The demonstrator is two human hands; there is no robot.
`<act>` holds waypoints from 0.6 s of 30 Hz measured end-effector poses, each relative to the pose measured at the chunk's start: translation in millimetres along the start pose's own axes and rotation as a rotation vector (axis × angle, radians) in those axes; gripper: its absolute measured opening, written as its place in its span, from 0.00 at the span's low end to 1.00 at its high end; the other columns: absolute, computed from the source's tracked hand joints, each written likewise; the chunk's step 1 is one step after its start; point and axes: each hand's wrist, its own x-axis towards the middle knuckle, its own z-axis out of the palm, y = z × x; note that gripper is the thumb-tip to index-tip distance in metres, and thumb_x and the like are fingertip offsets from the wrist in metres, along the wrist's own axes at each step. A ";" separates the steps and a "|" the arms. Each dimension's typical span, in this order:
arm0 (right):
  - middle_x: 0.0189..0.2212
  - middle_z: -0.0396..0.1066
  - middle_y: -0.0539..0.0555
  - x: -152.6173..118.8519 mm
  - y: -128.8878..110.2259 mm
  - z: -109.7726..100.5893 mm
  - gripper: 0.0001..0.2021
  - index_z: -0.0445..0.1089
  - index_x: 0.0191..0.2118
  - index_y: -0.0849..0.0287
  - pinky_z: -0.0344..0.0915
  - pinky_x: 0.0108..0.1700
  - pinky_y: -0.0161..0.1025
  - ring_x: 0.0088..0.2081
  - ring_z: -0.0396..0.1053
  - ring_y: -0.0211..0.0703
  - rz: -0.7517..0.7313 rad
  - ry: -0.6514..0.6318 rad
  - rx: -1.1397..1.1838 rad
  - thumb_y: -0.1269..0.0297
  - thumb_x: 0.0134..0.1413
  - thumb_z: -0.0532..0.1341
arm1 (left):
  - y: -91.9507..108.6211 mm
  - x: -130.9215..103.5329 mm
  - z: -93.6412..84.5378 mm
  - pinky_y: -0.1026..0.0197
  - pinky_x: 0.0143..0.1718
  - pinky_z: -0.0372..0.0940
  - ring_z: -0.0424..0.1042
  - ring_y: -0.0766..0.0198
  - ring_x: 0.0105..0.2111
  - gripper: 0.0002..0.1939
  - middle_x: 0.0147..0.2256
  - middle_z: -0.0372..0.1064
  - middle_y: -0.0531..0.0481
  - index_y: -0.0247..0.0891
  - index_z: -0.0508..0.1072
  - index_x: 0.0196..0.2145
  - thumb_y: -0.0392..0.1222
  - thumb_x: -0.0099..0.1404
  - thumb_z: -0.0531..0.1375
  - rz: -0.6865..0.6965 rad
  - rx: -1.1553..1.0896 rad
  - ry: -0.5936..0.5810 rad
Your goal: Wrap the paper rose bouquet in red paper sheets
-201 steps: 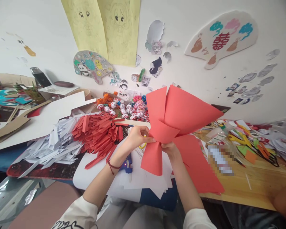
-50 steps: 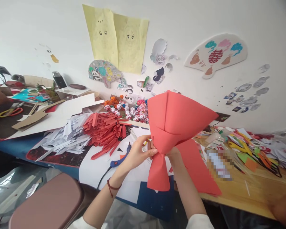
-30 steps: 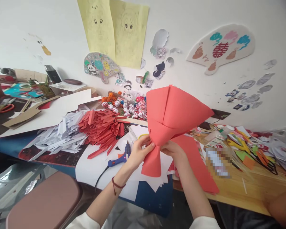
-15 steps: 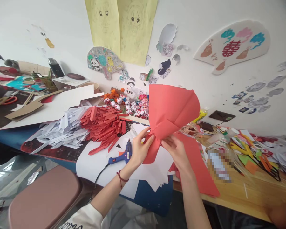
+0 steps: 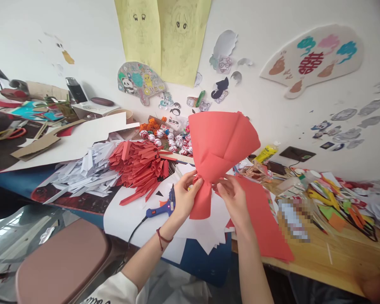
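The red paper cone (image 5: 220, 145) stands upright above the white sheets (image 5: 205, 230), gathered at its narrow waist. The left hand (image 5: 183, 196) pinches that waist from the left, thumb against fingers. The right hand (image 5: 234, 200) touches it from the right, fingers loosely curled. Left of the cone lies a blue glue gun (image 5: 163, 207); beyond it, red paper strips (image 5: 139, 162).

The red cone (image 5: 221, 145) is matt, smooth paper, as are the folded strips (image 5: 139, 166). The counter (image 5: 342, 257) is bare wood; the glue gun (image 5: 161, 207) looks like glossy blue plastic.
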 end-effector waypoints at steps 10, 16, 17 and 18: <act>0.46 0.74 0.59 29.7 20.5 7.0 0.24 0.74 0.43 0.55 0.69 0.48 0.48 0.48 0.71 0.55 0.075 -0.403 0.279 0.45 0.43 0.69 | -2.6 6.5 -1.5 0.60 0.40 0.67 0.76 0.59 0.38 0.21 0.39 0.78 0.45 0.36 0.75 0.42 0.52 0.56 0.67 -0.275 -0.283 -0.271; 0.45 0.74 0.59 36.9 17.9 2.0 0.33 0.72 0.46 0.52 0.68 0.45 0.47 0.49 0.70 0.56 0.120 -0.508 0.243 0.36 0.35 0.68 | -1.4 8.6 -4.6 0.62 0.32 0.66 0.75 0.62 0.30 0.26 0.36 0.77 0.46 0.36 0.75 0.43 0.55 0.51 0.69 -0.353 -0.295 -0.305; 0.44 0.74 0.59 37.6 16.6 0.5 0.33 0.72 0.46 0.52 0.68 0.45 0.47 0.48 0.70 0.55 0.113 -0.529 0.240 0.36 0.36 0.68 | -1.6 8.4 -5.1 0.62 0.31 0.66 0.74 0.62 0.28 0.26 0.34 0.77 0.46 0.37 0.75 0.44 0.55 0.51 0.69 -0.363 -0.304 -0.311; 0.43 0.74 0.58 37.7 14.7 -0.8 0.32 0.72 0.46 0.52 0.68 0.44 0.47 0.46 0.70 0.55 0.102 -0.552 0.239 0.37 0.36 0.68 | -2.1 8.1 -5.6 0.61 0.31 0.65 0.73 0.63 0.26 0.27 0.31 0.77 0.47 0.37 0.75 0.44 0.56 0.51 0.69 -0.374 -0.313 -0.317</act>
